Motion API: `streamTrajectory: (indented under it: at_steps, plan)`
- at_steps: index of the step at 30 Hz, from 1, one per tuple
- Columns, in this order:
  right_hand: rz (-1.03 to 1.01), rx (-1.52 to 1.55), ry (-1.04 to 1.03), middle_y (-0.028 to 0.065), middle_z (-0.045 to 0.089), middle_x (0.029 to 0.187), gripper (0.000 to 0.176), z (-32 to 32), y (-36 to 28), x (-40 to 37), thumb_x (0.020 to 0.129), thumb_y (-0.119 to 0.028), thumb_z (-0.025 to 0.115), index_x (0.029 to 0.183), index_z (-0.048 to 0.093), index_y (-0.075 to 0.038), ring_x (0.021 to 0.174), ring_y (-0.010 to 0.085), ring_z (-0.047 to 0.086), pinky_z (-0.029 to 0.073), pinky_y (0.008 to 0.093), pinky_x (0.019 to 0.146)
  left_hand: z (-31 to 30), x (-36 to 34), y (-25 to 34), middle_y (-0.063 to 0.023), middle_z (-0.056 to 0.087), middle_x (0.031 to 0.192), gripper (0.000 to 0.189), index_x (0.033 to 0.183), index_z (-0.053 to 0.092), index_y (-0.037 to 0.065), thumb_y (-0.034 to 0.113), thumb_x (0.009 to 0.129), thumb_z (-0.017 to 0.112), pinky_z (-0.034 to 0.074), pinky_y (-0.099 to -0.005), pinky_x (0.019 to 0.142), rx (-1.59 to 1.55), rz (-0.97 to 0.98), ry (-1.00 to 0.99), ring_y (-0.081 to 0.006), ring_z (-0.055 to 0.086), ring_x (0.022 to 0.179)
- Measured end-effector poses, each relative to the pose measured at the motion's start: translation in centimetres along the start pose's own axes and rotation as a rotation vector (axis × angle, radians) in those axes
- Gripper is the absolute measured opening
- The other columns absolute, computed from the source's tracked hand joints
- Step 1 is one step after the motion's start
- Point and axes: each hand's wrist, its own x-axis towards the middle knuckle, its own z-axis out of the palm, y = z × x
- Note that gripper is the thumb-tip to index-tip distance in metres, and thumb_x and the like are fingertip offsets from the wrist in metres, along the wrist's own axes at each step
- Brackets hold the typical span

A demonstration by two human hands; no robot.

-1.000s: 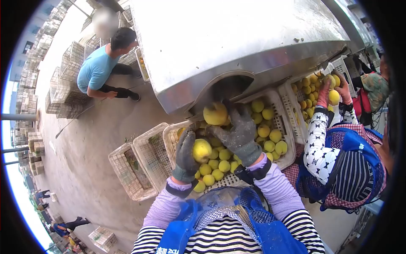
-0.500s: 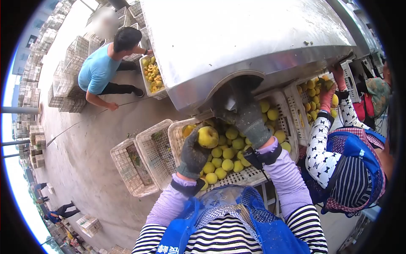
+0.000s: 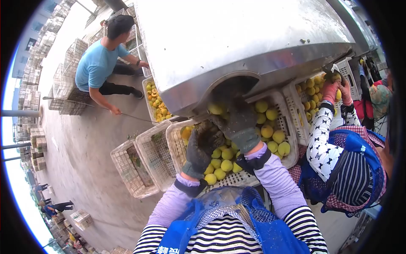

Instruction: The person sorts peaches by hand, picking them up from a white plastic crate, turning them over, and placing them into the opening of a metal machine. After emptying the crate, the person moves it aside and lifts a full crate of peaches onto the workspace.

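Yellow-green fruits (image 3: 227,165) fill much of a white crate (image 3: 249,181) in front of me. My left hand (image 3: 202,148), in a dark glove, is above the crate's left part; its fingers are bent and blurred, and what they hold, if anything, cannot be made out. Close by on the right, my right hand (image 3: 239,122), gloved too, reaches over the fruits just below the round opening (image 3: 232,86) of a metal machine (image 3: 245,29). Its fingers are smeared by motion. A yellow fruit (image 3: 216,109) shows beside them.
Two crates (image 3: 155,150) stand left of mine. A person in a blue shirt (image 3: 98,63) holds a long rod beside a crate of cut fruit (image 3: 158,103). At right, a co-worker (image 3: 349,165) with pink gloves handles fruit over another crate.
The fruit in my left hand is no longer visible there. Both my hands have come closer together. The blue-shirted person's rod has swung, and the crate of cut fruit has shifted down.
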Motion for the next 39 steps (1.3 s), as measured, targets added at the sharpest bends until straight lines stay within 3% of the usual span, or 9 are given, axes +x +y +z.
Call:
streamTrajectory:
  at_steps: [5, 12, 13, 16, 22, 27, 32, 34, 39]
  plan:
    - [-0.085, 0.045, 0.020, 0.0133, 0.068, 0.092, 0.049, 2.0, 1.0, 2.3, 0.078, -0.039, 0.078, 0.116, 0.068, -0.009, 0.080, 0.0345, 0.066, 0.054, 0.0455, 0.070, -5.1, 0.7, -3.6, -0.0125, 0.059, 0.132, 0.049, 0.139, 0.051, 0.005, 0.038, 0.104, 0.049, 0.048, -0.0430, 0.100, 0.124, -0.062, 0.159, -0.0254, 0.058, 0.118]
    - [0.197, -0.296, -0.220, 0.0143, 0.068, 0.097, 0.039, -1.9, 15.4, -7.5, 0.086, -0.022, 0.067, 0.124, 0.064, -0.010, 0.091, 0.0351, 0.066, 0.053, 0.0471, 0.078, -17.0, 9.3, -17.4, -0.0229, 0.051, 0.140, 0.065, 0.142, 0.049, 0.008, 0.040, 0.087, 0.064, 0.035, -0.0505, 0.113, 2.091, 0.289, 0.135, -0.0393, 0.047, 0.131]
    - [0.188, -0.386, -0.194, 0.0146, 0.068, 0.101, 0.039, -1.8, 16.3, -7.8, 0.086, -0.020, 0.067, 0.123, 0.064, -0.009, 0.094, 0.0352, 0.066, 0.053, 0.0475, 0.080, -11.3, 9.5, -15.1, -0.0229, 0.049, 0.144, 0.064, 0.143, 0.048, 0.009, 0.038, 0.088, 0.062, 0.028, -0.0504, 0.117, 2.064, -0.128, 0.132, -0.0411, 0.045, 0.133]
    - [0.270, -0.528, -0.286, 0.0160, 0.066, 0.110, 0.040, -0.1, 18.4, -7.1, 0.082, -0.018, 0.068, 0.120, 0.063, -0.006, 0.101, 0.0358, 0.064, 0.052, 0.0485, 0.085, -16.1, 12.8, -19.0, -0.0220, 0.049, 0.144, 0.064, 0.145, 0.047, 0.009, 0.036, 0.088, 0.062, 0.031, -0.0502, 0.116, 2.135, 0.505, -0.149, -0.0403, 0.046, 0.133]
    - [0.256, -0.493, -0.222, 0.0179, 0.064, 0.116, 0.046, 8.4, 24.9, -7.4, 0.080, -0.022, 0.074, 0.119, 0.061, -0.003, 0.109, 0.0366, 0.062, 0.050, 0.0467, 0.094, -17.1, 15.9, -17.3, -0.0208, 0.051, 0.142, 0.060, 0.144, 0.048, 0.009, 0.028, 0.089, 0.062, 0.036, -0.0480, 0.112, 2.281, 0.218, -0.310, -0.0385, 0.047, 0.132]
    - [0.603, 0.206, -0.570, 0.0196, 0.061, 0.126, 0.055, 3.1, 21.0, -3.7, 0.083, -0.026, 0.076, 0.128, 0.058, -0.002, 0.118, 0.0337, 0.058, 0.048, 0.0439, 0.100, -12.4, 11.5, -11.2, -0.0185, 0.054, 0.139, 0.054, 0.141, 0.049, 0.006, 0.025, 0.092, 0.057, 0.040, -0.0454, 0.110, 1.921, 0.268, -0.599, -0.0342, 0.052, 0.128]
    - [0.753, 1.275, -0.543, 0.0128, 0.057, 0.137, 0.076, -4.3, 9.3, -5.9, 0.080, -0.032, 0.081, 0.141, 0.049, -0.002, 0.128, 0.0247, 0.054, 0.045, 0.0375, 0.108, -8.0, 5.5, -6.0, -0.0150, 0.057, 0.135, 0.046, 0.138, 0.050, 0.000, 0.024, 0.098, 0.049, 0.045, -0.0389, 0.106, 0.303, -0.385, -0.167, -0.0244, 0.057, 0.122]
    - [0.595, 1.445, -0.542, 0.0123, 0.052, 0.143, 0.077, -3.3, 7.4, -7.3, 0.083, -0.032, 0.080, 0.145, 0.045, -0.002, 0.132, 0.0251, 0.051, 0.044, 0.0381, 0.109, -4.0, 2.9, -3.0, -0.0154, 0.057, 0.135, 0.046, 0.138, 0.050, -0.001, 0.022, 0.099, 0.047, 0.046, -0.0370, 0.106, 0.319, -0.289, -0.199, -0.0230, 0.057, 0.122]
    - [0.172, 0.722, -0.519, 0.0225, 0.052, 0.134, 0.076, -4.7, 3.4, -7.8, 0.078, -0.026, 0.080, 0.142, 0.048, -0.002, 0.125, 0.0374, 0.053, 0.046, 0.0420, 0.104, -0.6, -2.3, -1.1, -0.0154, 0.058, 0.133, 0.045, 0.136, 0.050, -0.004, 0.016, 0.095, 0.053, 0.046, -0.0358, 0.105, 0.461, -0.066, -0.100, -0.0235, 0.058, 0.120]
